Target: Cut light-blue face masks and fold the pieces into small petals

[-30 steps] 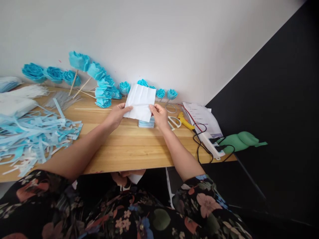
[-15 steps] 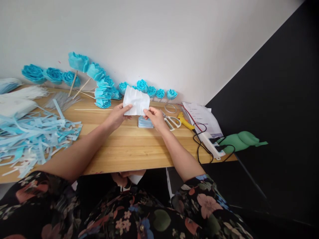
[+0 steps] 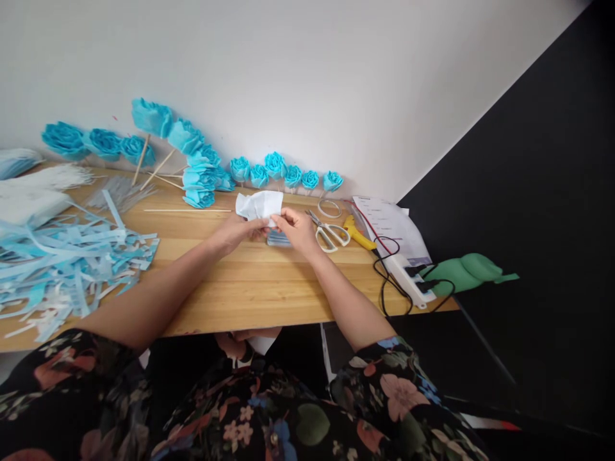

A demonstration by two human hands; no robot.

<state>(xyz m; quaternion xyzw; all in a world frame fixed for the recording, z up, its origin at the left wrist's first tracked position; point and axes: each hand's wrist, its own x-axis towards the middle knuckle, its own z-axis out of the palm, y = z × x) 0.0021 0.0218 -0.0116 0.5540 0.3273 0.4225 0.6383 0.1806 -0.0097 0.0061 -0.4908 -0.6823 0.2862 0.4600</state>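
A pale, creased sheet of paper [image 3: 260, 204] is held up above the middle of the table. My left hand [image 3: 236, 233] pinches its lower edge, thumb on top. At the lower right corner, my right hand [image 3: 295, 227] grips it too, its fingertips close to my left thumb. Under the hands lies a small stack of light blue sheets [image 3: 278, 239], partly hidden. A thin wooden stick [image 3: 187, 210] lies to the left of the held sheet. White-handled scissors [image 3: 328, 237] rest just right of my right hand.
Blue paper flowers [image 3: 199, 173] line the wall, several on sticks. Shredded paper strips [image 3: 72, 256] cover the table's left. At right are a yellow glue gun [image 3: 358, 234], a roll of tape [image 3: 329, 208], printed papers [image 3: 389, 224], a power strip [image 3: 408, 282] with cords and a green object [image 3: 466, 272].
The paper sheet has come down and its lower part is now gathered. My hands have moved closer together along its bottom edge, uncovering more of the scissors.
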